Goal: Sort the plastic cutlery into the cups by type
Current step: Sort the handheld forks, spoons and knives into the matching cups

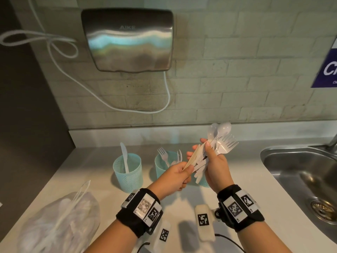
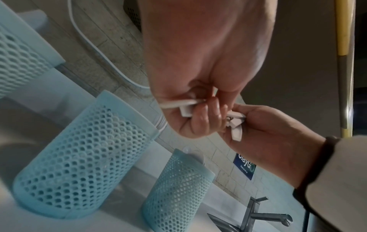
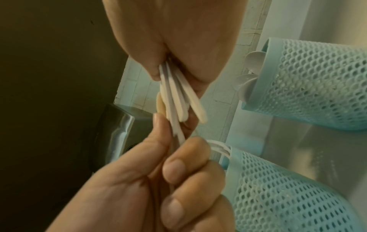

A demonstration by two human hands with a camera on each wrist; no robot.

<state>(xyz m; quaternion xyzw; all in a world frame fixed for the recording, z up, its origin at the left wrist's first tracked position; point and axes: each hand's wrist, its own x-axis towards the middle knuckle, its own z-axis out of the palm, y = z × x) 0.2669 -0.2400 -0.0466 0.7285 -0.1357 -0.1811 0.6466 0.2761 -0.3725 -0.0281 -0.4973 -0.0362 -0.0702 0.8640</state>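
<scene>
White plastic cutlery bundle (image 1: 217, 148), forks, spoons fanned

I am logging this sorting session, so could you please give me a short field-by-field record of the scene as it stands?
Setting: counter beside a steel sink
Right hand: grips a mixed bundle of cutlery, spoons and forks fanned upward
Left hand: pinches one piece at the bundle's lower end
Left cup: one knife
Middle cup: forks
Third cup: spoons, mostly hidden behind the hands in the head view
Also present: clear plastic bag at front left
</scene>
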